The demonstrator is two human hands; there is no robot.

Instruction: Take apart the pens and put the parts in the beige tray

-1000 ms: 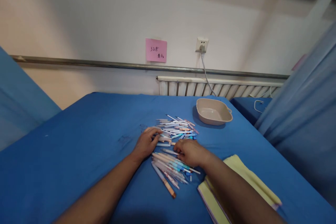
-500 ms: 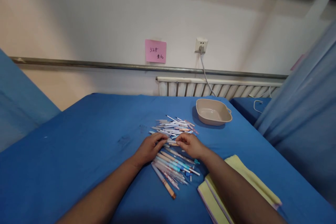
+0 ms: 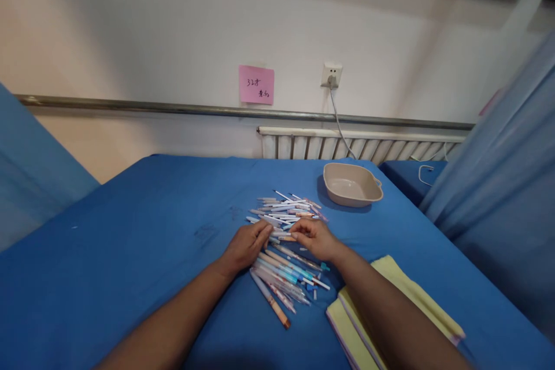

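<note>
My right hand [image 3: 316, 238] is closed, thumb and fingertips pinching one end of a slim white pen [image 3: 281, 233]. At the pen's other end, my left hand [image 3: 247, 245] has its fingers bent together around it; the fingers partly hide their grip. Beyond my hands lies a loose heap of white pen refills [image 3: 284, 206], mixed with a few coloured pieces. Closer to me is a pile of pens with clear, blue and peach barrels [image 3: 281, 277]. A peach pen with a brown end [image 3: 275, 306] lies at the near side of that pile.
A beige plastic basin [image 3: 351, 185] stands at the far right of the blue-covered bed [image 3: 130, 231]. A folded yellow towel [image 3: 416, 300] lies under my right forearm. Behind are a radiator [image 3: 303, 144], a metal rail [image 3: 173, 107] and a plugged-in socket [image 3: 332, 75]. Blue curtains [image 3: 498, 144] hang at both sides.
My left hand has shifted slightly left, so its fingertips are a bit farther from my right hand. The right hand, pens and basin stay in place.
</note>
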